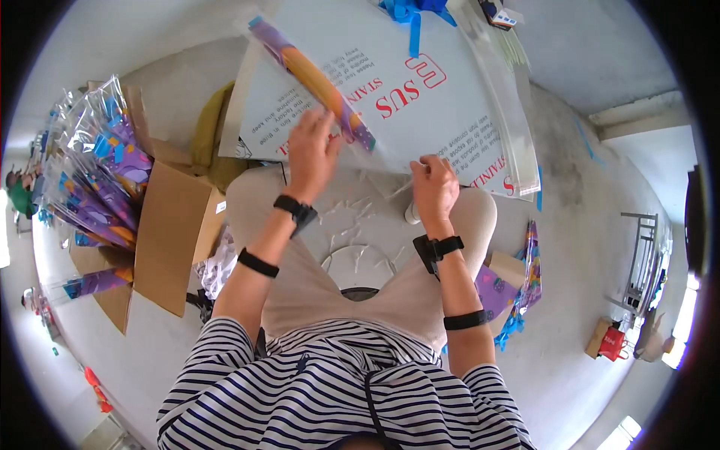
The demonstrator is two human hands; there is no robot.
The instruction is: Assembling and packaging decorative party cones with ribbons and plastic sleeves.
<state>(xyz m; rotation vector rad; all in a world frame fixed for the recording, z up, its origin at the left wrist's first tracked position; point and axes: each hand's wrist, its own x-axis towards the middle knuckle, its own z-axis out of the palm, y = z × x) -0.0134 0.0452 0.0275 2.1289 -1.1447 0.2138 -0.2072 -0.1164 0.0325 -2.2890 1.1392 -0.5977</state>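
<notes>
A long flat packet (pixel 319 82), purple and orange in a clear plastic sleeve, lies aslant over the white printed board in front of me. My left hand (pixel 310 154) is at its near end, fingers slightly apart and touching or almost touching its left edge. At the board's near edge my right hand (pixel 436 191) is closed, thumb and fingers pinched together. A thin white strip (pixel 399 190) seems to run from those fingertips toward the lower left. The undersides of the fingers are hidden on both hands.
The board (pixel 277 112) spans my knees, with clear sleeves (pixel 491 97) stacked on its right and blue ribbon (pixel 415 22) at its far edge. An opened carton (pixel 176 232) full of similar packets stands left. White strips (pixel 356 214) litter the floor. More purple packets (pixel 499 289) are right.
</notes>
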